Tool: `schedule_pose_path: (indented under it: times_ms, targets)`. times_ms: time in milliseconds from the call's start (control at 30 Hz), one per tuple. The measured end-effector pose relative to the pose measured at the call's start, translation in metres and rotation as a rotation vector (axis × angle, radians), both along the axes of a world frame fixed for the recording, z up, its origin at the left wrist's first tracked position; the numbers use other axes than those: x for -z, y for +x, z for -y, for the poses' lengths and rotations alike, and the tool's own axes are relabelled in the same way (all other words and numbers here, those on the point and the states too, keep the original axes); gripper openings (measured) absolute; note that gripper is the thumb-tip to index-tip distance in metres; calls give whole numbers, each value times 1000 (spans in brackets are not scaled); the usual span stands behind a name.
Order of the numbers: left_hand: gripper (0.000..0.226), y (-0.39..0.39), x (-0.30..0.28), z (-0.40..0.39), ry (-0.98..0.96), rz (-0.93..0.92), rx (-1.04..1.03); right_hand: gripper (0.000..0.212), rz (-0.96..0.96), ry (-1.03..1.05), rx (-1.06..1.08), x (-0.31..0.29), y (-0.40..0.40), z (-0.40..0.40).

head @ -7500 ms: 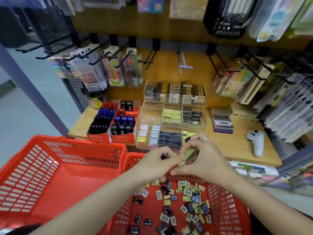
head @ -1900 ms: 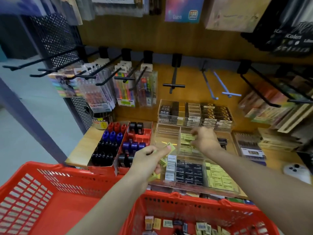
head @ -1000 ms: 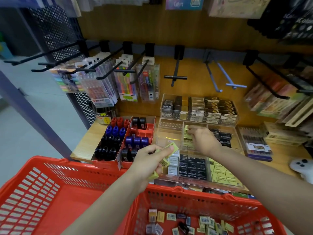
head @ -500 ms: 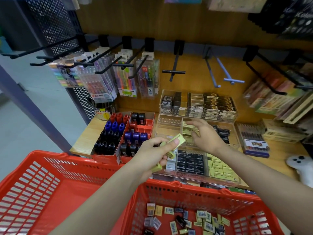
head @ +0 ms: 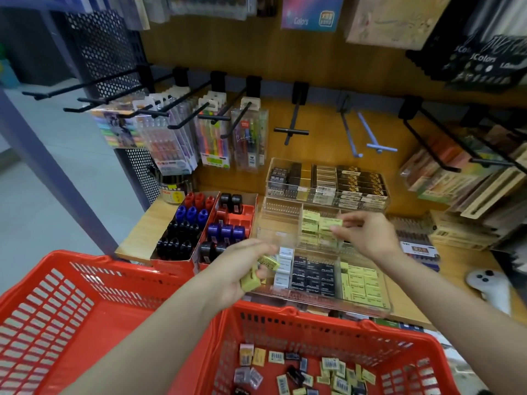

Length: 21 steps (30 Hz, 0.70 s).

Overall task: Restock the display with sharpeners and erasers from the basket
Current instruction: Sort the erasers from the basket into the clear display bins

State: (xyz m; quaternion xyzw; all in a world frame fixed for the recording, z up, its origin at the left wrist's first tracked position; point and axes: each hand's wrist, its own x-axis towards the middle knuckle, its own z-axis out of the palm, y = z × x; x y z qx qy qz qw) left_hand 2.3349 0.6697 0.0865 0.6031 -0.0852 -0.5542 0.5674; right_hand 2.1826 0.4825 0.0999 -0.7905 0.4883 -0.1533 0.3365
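Holding yellow erasers (head: 258,273) in left hand (head: 236,269), "Colors" card (head: 310,12) overhead

Left hand (head: 242,269) is motion-blurred; the count of yellow erasers (head: 258,273) held is indeterminate. Red basket (head: 328,317), below the hand, is cropped by the bottom edge.

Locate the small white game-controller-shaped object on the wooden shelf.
In the head view, the small white controller-shaped object lies at the far right of the wooden shelf, right of the clear acrylic organiser holding yellow erasers.
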Motion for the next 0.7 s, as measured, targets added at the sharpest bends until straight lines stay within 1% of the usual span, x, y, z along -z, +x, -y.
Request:
schedule_pose_path:
  times_ms: [33,100,233,333,400,467,567,633,700]
  targets:
    - [19,3,2,0,-3,-19,-39,37,-55,-56,31,5,7,8]
    - [16,9,4,2,-11,-39,-93,39,-117,-85,-4,17,26,16]
    - [10,9,3,10,-68,-82,-123,39,-180,9,21,33,59,25]
    - [10,6,-1,18,-120,-98,-110,38,-320,-98,-5,44,66,28]
    - [12,3,-2,23,-122,-84,-88,42,-381,-152,-49,48,64,25]
    - [12,0,-1,26,-114,-65,-72,48,-374,-184,-83,52,64,23]
    - [12,-4,0,25,-116,-57,-52,47,-389,-198,-57,50,68,23]
    - [20,-5,0,21,-127,-58,-44,50,-384,-168,-47,49,70,24]
    - [32,-5,0,18,-136,-49,-29,50,-327,-176,-76,48,63,23]
